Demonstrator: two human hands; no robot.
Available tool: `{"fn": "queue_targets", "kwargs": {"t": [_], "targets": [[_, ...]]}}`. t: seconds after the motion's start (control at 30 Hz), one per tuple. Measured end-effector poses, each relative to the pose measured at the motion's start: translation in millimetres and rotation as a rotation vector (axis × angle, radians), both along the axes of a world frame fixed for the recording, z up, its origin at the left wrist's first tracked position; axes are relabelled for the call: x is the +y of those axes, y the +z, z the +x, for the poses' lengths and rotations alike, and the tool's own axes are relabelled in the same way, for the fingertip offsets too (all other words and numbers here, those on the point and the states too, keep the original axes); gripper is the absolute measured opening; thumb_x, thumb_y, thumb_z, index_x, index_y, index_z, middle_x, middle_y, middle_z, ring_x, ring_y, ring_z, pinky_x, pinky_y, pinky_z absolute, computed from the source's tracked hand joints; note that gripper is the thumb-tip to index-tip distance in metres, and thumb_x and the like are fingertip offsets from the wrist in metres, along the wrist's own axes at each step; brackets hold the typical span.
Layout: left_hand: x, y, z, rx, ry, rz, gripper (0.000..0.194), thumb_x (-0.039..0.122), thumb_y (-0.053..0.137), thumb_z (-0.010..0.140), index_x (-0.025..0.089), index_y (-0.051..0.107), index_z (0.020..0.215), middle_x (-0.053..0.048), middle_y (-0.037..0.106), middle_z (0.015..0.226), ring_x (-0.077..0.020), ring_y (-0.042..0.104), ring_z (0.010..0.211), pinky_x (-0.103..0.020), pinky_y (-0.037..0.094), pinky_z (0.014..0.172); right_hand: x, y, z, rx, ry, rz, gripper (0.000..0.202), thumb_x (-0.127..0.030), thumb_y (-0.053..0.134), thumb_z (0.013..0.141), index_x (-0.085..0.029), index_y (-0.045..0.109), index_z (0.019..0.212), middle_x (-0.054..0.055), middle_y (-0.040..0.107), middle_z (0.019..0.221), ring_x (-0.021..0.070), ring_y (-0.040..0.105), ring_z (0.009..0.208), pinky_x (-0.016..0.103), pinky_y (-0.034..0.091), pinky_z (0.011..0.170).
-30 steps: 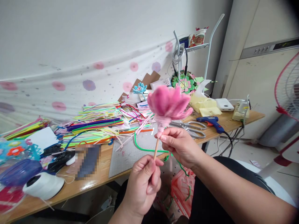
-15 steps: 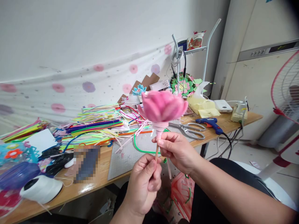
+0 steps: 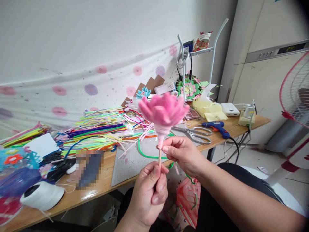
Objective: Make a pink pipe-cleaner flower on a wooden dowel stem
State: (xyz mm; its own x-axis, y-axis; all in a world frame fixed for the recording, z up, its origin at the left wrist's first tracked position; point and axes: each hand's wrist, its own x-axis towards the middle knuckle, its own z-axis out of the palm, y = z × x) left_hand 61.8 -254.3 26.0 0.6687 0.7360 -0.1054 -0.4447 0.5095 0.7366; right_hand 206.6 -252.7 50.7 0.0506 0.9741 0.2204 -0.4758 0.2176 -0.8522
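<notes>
A pink fuzzy flower (image 3: 164, 109) stands upright in front of me, its base wrapped in pale pink that narrows onto a thin wooden stick (image 3: 159, 158). My left hand (image 3: 152, 190) grips the stick's lower part between thumb and fingers. Just under the wrapped base, my right hand (image 3: 181, 153) pinches at the top of the stick with thumb and forefinger, where a pink strip seems to run. Behind the hands lies a grey cutting mat (image 3: 127, 167) with a green pipe cleaner (image 3: 145, 154) on it.
Bundles of coloured pipe cleaners (image 3: 96, 129) cover the wooden table (image 3: 103, 193). Scissors (image 3: 198, 134) and a blue glue gun (image 3: 217, 127) lie to the right. A white thread spool (image 3: 42, 195) is at the left front. A fan (image 3: 295, 93) stands far right.
The flower has shifted slightly left and turned a little, its petals now sharper. My right fingers have opened slightly wider around the stem, and the dangling pink strip has moved.
</notes>
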Motion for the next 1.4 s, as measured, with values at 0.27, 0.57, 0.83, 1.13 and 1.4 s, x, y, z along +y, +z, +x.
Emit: {"fn": "queue_targets", "kwargs": {"t": [0.27,0.57,0.83,1.13,1.4], "targets": [[-5.1,1.2,5.5,0.182,0.352,0.223,0.022,0.032,0.077,0.073,0.015,0.062,0.074,0.005,0.057,0.060,0.0025,0.036,0.036,-0.010,0.023,0.037,0.6,1.0,-4.4,0.034,-0.140,-0.029,0.027,-0.033,0.083,0.060,-0.015,0.063,0.058,-0.006,0.051,0.050,0.0043,0.031,0.046,0.021,0.020,0.044],[1.1,-3.0,1.5,0.122,-0.013,0.039,0.029,0.042,0.071,0.077,0.016,0.058,0.072,0.009,0.042,0.043,-0.0003,0.023,0.029,-0.014,0.015,0.031,-1.7,1.5,-6.6,0.102,0.019,-0.085,0.027,-0.033,0.084,0.058,-0.014,0.066,0.062,-0.004,0.054,0.051,0.0031,0.033,0.042,0.020,0.016,0.041],[-1.8,-4.1,5.5,0.170,0.288,0.150,0.028,0.037,0.075,0.074,0.014,0.058,0.068,0.008,0.043,0.048,0.0005,0.025,0.037,-0.012,0.020,0.037,1.3,-0.6,-5.7,0.067,-0.085,-0.078,0.028,-0.034,0.086,0.054,-0.015,0.065,0.058,-0.005,0.053,0.048,0.0040,0.035,0.042,0.019,0.023,0.040],[-4.0,-2.2,7.2,0.201,0.305,0.219,0.026,0.037,0.074,0.076,0.015,0.060,0.073,0.005,0.053,0.054,0.0002,0.036,0.036,-0.012,0.023,0.037,1.0,-4.9,-3.7,0.095,-0.055,-0.041,0.026,-0.032,0.084,0.060,-0.015,0.066,0.063,-0.005,0.053,0.050,0.0037,0.036,0.044,0.019,0.024,0.043],[-2.6,0.1,3.0,0.049,0.048,0.014,0.034,0.040,0.076,0.071,0.016,0.052,0.066,0.009,0.043,0.046,0.0018,0.018,0.030,-0.013,0.014,0.032,1.3,-4.8,-1.8,0.101,0.078,-0.048,0.026,-0.035,0.084,0.060,-0.015,0.073,0.072,-0.002,0.059,0.055,0.0053,0.043,0.046,0.020,0.029,0.045]]}}
